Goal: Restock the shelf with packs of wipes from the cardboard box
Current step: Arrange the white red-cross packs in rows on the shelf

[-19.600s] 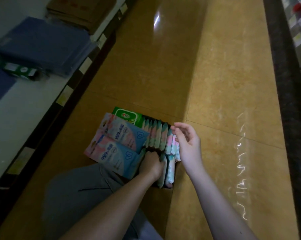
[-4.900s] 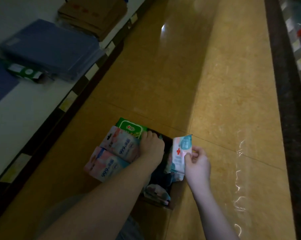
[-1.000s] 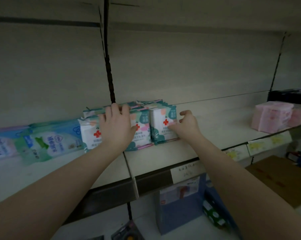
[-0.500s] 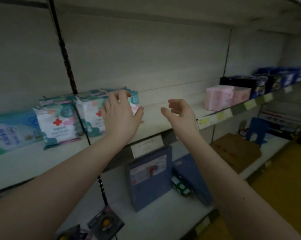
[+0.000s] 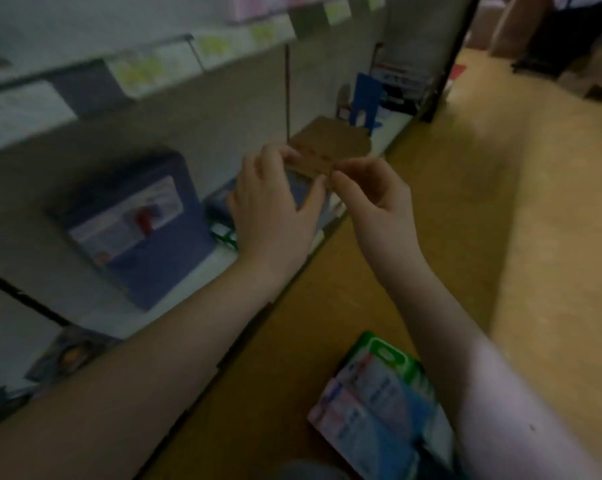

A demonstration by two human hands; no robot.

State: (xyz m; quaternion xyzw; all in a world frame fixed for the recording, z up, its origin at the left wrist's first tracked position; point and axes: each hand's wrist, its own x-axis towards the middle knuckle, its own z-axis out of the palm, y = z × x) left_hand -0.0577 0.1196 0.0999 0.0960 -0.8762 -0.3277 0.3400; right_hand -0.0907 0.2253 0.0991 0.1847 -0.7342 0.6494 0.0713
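Both my hands hang in the air in front of the lower shelves, holding nothing. My left hand (image 5: 271, 202) has its fingers spread and relaxed. My right hand (image 5: 375, 199) sits just to its right with loosely curled fingers. Down at the lower right lies the box of wipes, showing pink-and-blue wipes packs (image 5: 372, 414) and a green pack (image 5: 386, 355) behind them. My right forearm covers the box's right side. The shelf edge with yellow price tags (image 5: 206, 46) runs across the top left; the stocked wipes are out of view. The picture is blurred.
On the bottom shelf stand a blue box with a white label (image 5: 136, 223), a small green-and-white item (image 5: 223, 233), flat brown cardboard (image 5: 327, 147) and a blue bookend (image 5: 365, 102). Tan floor (image 5: 500, 237) stretches right. A person's dark legs (image 5: 566, 26) stand far back.
My view has swung down and right from the wipes shelf toward the floor. Both hands have come off the shelf and lowered, empty. The box of wipes is back in sight.
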